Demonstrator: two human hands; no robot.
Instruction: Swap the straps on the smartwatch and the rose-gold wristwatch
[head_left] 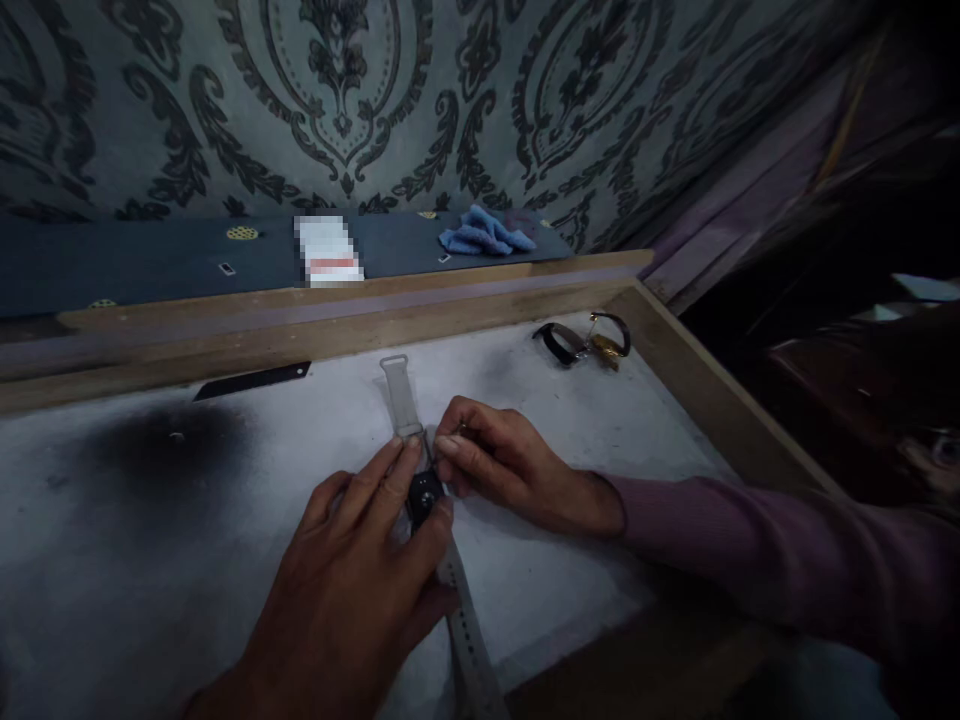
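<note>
A smartwatch [426, 497] lies with its dark, sensor-like round back facing up on the white work surface. One half of its pale grey strap [403, 398] points to the back and ends in a loop; the other half, with a row of holes, runs toward me. My left hand [360, 565] holds the watch down, two fingertips on the rear strap and the thumb at the case. Beside that strap joint, my right hand [502, 455] is closed in a pinch. A thin metallic sliver shows at its fingertips, too small to name.
Two wristwatches [581, 343] lie at the back right corner. A black flat blade-like strip [253, 381] rests along the wooden rim [480, 295]. On the ledge behind are a blue cloth [486, 233] and a blurred white packet [328, 250]. Dark smudges mark the surface.
</note>
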